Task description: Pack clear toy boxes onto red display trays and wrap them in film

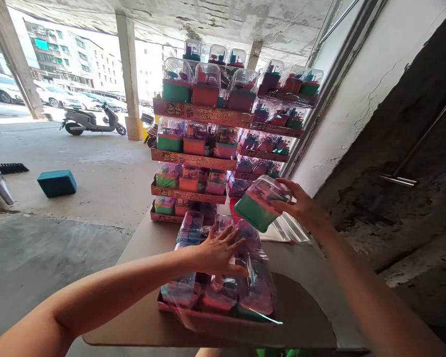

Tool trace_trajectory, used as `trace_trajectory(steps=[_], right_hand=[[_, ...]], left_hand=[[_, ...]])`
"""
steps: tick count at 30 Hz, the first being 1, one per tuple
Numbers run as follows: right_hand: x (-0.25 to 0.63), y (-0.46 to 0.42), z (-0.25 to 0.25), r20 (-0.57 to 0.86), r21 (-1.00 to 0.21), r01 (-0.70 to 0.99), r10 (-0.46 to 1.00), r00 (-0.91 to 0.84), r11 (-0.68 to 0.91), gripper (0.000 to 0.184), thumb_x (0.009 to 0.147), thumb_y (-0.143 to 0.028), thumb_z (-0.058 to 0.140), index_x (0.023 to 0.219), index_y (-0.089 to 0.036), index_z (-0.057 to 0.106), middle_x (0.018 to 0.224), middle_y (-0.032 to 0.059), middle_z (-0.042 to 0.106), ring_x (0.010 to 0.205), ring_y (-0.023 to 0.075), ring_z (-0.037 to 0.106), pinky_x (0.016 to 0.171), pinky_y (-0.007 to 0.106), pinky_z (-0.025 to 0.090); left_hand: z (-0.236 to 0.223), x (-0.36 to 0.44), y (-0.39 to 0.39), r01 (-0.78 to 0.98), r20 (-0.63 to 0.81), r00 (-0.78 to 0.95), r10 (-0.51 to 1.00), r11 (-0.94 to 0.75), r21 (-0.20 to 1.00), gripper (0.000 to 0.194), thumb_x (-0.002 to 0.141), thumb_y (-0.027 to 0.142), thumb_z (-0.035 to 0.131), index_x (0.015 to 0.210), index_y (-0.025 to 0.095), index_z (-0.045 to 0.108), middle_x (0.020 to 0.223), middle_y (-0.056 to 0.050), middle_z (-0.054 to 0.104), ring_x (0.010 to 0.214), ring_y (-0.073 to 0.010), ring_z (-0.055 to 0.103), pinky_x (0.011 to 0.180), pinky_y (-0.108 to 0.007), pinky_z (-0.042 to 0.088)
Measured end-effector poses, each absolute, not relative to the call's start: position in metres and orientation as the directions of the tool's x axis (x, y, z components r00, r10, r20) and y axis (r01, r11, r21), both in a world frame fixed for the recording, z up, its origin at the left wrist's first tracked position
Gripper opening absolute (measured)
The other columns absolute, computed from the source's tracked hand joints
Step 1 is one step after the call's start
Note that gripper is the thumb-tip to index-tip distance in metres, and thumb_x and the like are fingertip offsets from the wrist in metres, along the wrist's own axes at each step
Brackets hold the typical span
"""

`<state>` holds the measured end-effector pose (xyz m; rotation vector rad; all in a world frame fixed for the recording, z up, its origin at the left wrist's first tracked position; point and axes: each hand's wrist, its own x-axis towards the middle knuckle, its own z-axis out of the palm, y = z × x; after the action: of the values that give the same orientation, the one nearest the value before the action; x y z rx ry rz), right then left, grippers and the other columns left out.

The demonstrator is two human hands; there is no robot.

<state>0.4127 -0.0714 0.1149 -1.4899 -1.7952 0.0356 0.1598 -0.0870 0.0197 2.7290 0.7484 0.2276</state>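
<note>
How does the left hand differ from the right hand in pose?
The left hand is spread palm-down over the front tray; the right hand grips a tilted, green-based box. The left hand is open, while the right hand is closed on one side of its box. Both are bare.

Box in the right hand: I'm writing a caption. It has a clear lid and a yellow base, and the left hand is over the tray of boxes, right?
The base is green, not yellow, as the head view shows. The rest holds: clear lid, right hand holding it, left hand over the tray of boxes.
</note>
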Motion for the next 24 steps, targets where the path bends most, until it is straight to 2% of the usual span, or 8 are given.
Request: trace_trajectory(steps=[2,5,9,14,18,19,21,24], right_hand=[[0.395,-0.071,0.118,0.478,-0.503,0.788,0.874,-0.089,0.356,0.062,0.065,-0.048,0.069,0.122,-0.028,0.054,0.118,0.0068,0.054,0.102,0.0261,0.056,0.08,0.037,0.049],[0.384,-0.069,0.116,0.438,-0.515,0.769,0.887,-0.143,0.378,0.062,0.061,-0.042,0.072,0.119,-0.027,0.058,0.119,0.0068,0.054,0.104,0.0269,0.054,0.084,0.041,0.047],[0.386,-0.069,0.11,0.38,-0.614,0.698,0.913,-0.147,0.368,0.063,0.065,-0.041,0.071,0.124,-0.028,0.054,0.126,0.0074,0.052,0.107,0.0273,0.054,0.079,0.038,0.05],[0.385,-0.069,0.107,0.343,-0.63,0.689,0.924,-0.167,0.358,0.063,0.066,-0.043,0.07,0.125,-0.03,0.053,0.135,0.0071,0.047,0.116,0.0294,0.049,0.078,0.037,0.049],[0.384,-0.088,0.099,0.404,-0.656,0.682,0.914,-0.044,0.322,0.072,0.069,-0.052,0.066,0.134,-0.033,0.041,0.142,0.0077,0.04,0.123,0.0286,0.044,0.082,0.037,0.047],[0.384,-0.099,0.092,0.444,-0.694,0.648,0.895,0.043,0.313,0.072,0.069,-0.054,0.065,0.134,-0.032,0.04,0.14,0.0083,0.042,0.121,0.0276,0.045,0.084,0.038,0.046],[0.384,-0.129,0.069,0.489,-0.79,0.537,0.833,0.259,0.297,0.067,0.069,-0.058,0.062,0.127,-0.031,0.045,0.127,0.0088,0.052,0.112,0.0259,0.052,0.085,0.038,0.046],[0.378,-0.186,0.015,0.368,-0.914,0.36,0.753,0.546,0.186,0.058,0.064,-0.062,0.064,0.108,-0.026,0.053,0.104,0.0068,0.061,0.096,0.0246,0.058,0.077,0.035,0.048]], left_hand=[[0.021,0.159,-0.089,0.438,0.164,0.85,0.5,-0.845,0.306,0.082,0.079,0.073,0.036,0.144,0.025,0.028,0.152,-0.014,0.025,0.141,-0.0358,0.012,0.105,-0.069,0.007],[0.023,0.159,-0.09,0.305,0.291,0.884,0.367,-0.923,0.237,0.064,0.085,0.061,0.043,0.139,0.027,0.039,0.147,-0.008,0.039,0.139,-0.0283,0.026,0.114,-0.052,0.01],[0.027,0.159,-0.086,0.187,0.201,0.95,0.238,-0.952,0.244,0.053,0.09,0.049,0.044,0.138,0.029,0.041,0.142,-0.003,0.047,0.132,-0.022,0.039,0.11,-0.033,0.027],[0.036,0.162,-0.08,0.202,0.107,0.964,0.243,-0.932,0.3,0.057,0.09,0.05,0.042,0.141,0.025,0.036,0.133,-0.007,0.056,0.122,-0.027,0.051,0.097,-0.035,0.042],[0.043,0.137,-0.104,0.225,0.286,0.907,0.308,-0.931,0.289,0.061,0.091,0.045,0.044,0.144,0.021,0.029,0.144,-0.009,0.043,0.134,-0.0258,0.037,0.114,-0.042,0.02],[0.04,0.124,-0.116,0.256,0.36,0.858,0.367,-0.912,0.319,0.061,0.09,0.044,0.045,0.144,0.022,0.028,0.146,-0.008,0.04,0.136,-0.0248,0.033,0.115,-0.042,0.015],[0.024,0.096,-0.142,0.368,0.492,0.668,0.558,-0.823,0.433,0.058,0.089,0.043,0.048,0.142,0.026,0.032,0.145,-0.008,0.041,0.135,-0.0252,0.035,0.114,-0.043,0.02],[-0.019,0.059,-0.178,0.462,0.565,0.004,0.825,-0.503,0.73,0.039,0.088,0.038,0.048,0.123,0.024,0.05,0.126,-0.01,0.055,0.115,-0.0251,0.054,0.097,-0.041,0.043]])
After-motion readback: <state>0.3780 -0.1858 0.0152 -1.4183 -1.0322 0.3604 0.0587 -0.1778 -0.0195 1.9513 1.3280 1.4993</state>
